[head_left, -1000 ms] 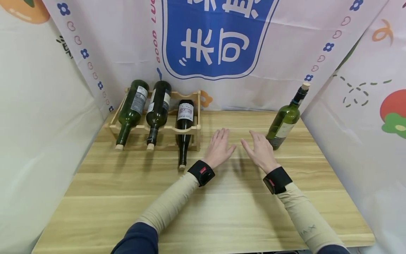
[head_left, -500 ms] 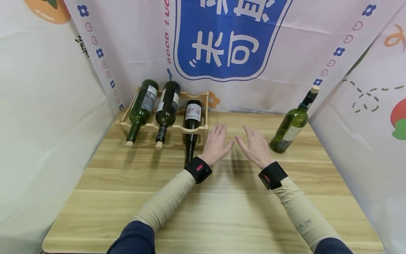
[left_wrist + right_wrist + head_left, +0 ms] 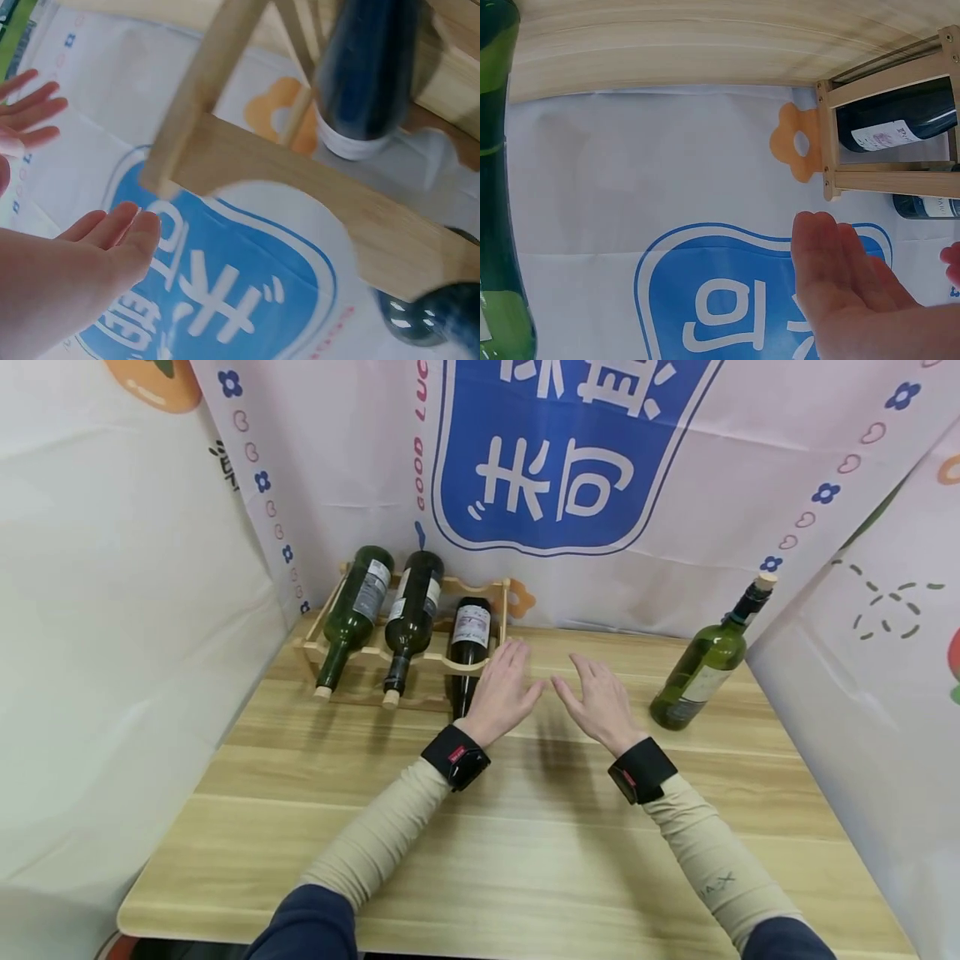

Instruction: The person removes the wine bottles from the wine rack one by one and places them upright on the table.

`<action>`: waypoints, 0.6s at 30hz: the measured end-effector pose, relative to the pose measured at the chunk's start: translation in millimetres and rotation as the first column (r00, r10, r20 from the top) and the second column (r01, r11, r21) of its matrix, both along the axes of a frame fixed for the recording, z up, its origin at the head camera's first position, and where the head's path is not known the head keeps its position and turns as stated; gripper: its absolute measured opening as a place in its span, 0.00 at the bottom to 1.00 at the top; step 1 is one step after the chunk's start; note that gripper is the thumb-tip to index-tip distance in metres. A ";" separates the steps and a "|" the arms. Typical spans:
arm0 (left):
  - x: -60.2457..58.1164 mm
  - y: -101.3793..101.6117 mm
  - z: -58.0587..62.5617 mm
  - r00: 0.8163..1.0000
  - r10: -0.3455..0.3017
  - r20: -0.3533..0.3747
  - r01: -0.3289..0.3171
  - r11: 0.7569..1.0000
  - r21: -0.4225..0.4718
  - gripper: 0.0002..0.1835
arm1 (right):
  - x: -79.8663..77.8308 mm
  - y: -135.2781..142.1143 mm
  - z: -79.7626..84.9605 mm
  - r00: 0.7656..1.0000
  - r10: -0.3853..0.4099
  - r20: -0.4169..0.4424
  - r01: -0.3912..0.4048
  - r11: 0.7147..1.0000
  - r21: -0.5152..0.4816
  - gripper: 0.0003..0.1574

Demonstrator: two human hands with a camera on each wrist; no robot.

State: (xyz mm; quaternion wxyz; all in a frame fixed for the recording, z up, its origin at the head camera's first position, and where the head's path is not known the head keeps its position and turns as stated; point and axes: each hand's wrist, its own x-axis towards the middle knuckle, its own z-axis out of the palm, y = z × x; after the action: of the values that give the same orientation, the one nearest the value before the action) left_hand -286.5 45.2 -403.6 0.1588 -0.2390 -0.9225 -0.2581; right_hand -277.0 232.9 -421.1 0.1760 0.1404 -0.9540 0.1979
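Observation:
My left hand (image 3: 501,693) is stretched out beside the right end of a wooden wine rack (image 3: 495,667), fingers straight, holding nothing. In the left wrist view its fingers (image 3: 124,229) stand apart from the rack's end. My right hand (image 3: 598,706), also with straight fingers and nothing in it, hovers between the rack and an upright green wine bottle (image 3: 701,677). Two corked wine bottles, a green one (image 3: 352,610) and a darker one (image 3: 412,610), lie on the rack's upper tier, necks forward. A dark wine bottle (image 3: 470,635) lies lower at the right, its neck end hidden behind my left hand.
The rack and the upright bottle stand on a wooden table (image 3: 525,860). Printed cloth (image 3: 600,585) hangs behind it, and further cloth walls (image 3: 135,652) close in the left and right sides.
My left hand has shifted toward the rack and now covers the lower bottle's neck. The head view has swung left, so the rack and bottles sit farther right in it.

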 end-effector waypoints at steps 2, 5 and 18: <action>-0.9 -8.2 2.0 1.000 0.024 0.000 -0.024 1.000 0.005 0.34 | -0.3 -2.0 0.1 1.000 0.003 -0.009 -0.003 1.000 -0.004 0.39; -5.3 -22.8 2.1 0.998 0.065 -0.006 -0.065 0.997 0.037 0.33 | -1.3 -4.0 -1.1 1.000 0.008 -0.016 -0.008 1.000 -0.009 0.38; -12.4 -90.6 -2.9 0.959 0.279 -0.042 -0.264 0.939 0.220 0.27 | -1.9 -10.7 -5.9 0.995 0.052 -0.087 -0.058 0.996 -0.074 0.32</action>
State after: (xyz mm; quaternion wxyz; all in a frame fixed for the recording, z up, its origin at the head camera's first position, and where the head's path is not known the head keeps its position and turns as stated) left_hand -298.9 -45.4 -406.5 0.2508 -0.1004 -0.9074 -0.3219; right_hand -278.9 222.2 -427.0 0.2160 0.1681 -0.9332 0.2329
